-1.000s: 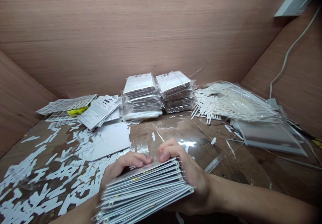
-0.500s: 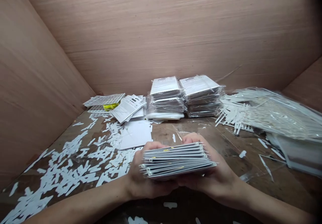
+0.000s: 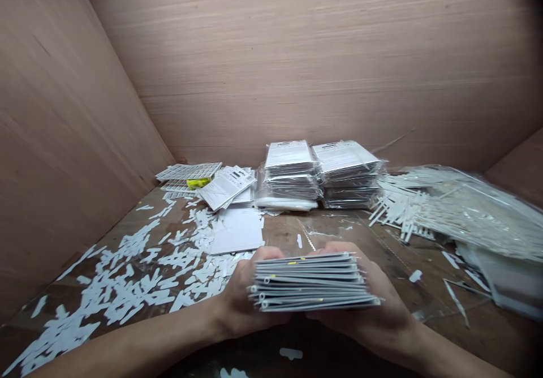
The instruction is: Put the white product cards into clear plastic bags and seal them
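Both my hands grip one thick stack of thin white cards [image 3: 314, 283], its layered edges facing me. Small round tube-like ends and a few yellow specks show between the layers. My left hand [image 3: 238, 304] is wrapped around the left side, and my right hand [image 3: 377, 316] around the right side. The fingers beneath the stack are mostly hidden. Just beyond my left hand, a white square card [image 3: 237, 231] lies flat on the brown table [image 3: 352, 228].
Small white cut-out scraps [image 3: 127, 282] litter the left. Behind stand two plastic-wrapped card stacks [image 3: 291, 168], loose printed cards [image 3: 229, 187], gridded sheets [image 3: 186, 171] and a yellow wrapper [image 3: 198, 182]. On the right, a clear bag [image 3: 475, 208] spills white sticks. Wooden walls [image 3: 297, 55] enclose the table.
The view has shifted, so the table's things appear slightly lower and further right. The card stack stays between both hands, its edges looking a little more even.
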{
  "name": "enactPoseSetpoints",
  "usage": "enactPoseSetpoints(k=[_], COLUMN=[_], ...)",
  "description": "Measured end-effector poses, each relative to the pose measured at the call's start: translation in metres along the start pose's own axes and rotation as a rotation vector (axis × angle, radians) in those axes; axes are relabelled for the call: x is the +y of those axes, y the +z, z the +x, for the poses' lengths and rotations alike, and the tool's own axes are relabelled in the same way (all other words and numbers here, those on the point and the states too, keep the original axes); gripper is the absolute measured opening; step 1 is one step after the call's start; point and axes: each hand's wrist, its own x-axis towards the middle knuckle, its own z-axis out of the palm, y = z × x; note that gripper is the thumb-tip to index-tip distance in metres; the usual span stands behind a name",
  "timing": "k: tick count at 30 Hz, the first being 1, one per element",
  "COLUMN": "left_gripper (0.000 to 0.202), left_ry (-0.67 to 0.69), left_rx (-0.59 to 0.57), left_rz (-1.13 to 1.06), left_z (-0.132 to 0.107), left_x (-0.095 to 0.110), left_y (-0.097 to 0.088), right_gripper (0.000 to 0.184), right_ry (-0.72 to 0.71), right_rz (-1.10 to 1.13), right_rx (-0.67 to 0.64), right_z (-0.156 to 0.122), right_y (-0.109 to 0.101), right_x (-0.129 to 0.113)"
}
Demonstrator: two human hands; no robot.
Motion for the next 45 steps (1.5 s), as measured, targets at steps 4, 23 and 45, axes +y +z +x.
enactPoseSetpoints(k=[4,23,45], left_gripper=[0.045,0.024,0.036], left_ry=[0.091,-0.047,0.363], left_rx=[0.046,-0.172,-0.073], left_rz=[0.093,-0.04,-0.022], left_z=[0.002,0.013,0.006], left_x=[0.009,-0.001,0.0], left_y=[-0.006,0.0,0.002], right_gripper=[0.05,0.048,0.034], right_ry=[-0.045,0.127,-0.06], right_rz=[-0.057,0.176,0.378], right_rx=[-0.005,-0.04,-0.101], right_z=[-0.001,-0.006,-0.006], right_y=[-0.003,0.004,0.005], right_x=[-0.005,0.014,0.008])
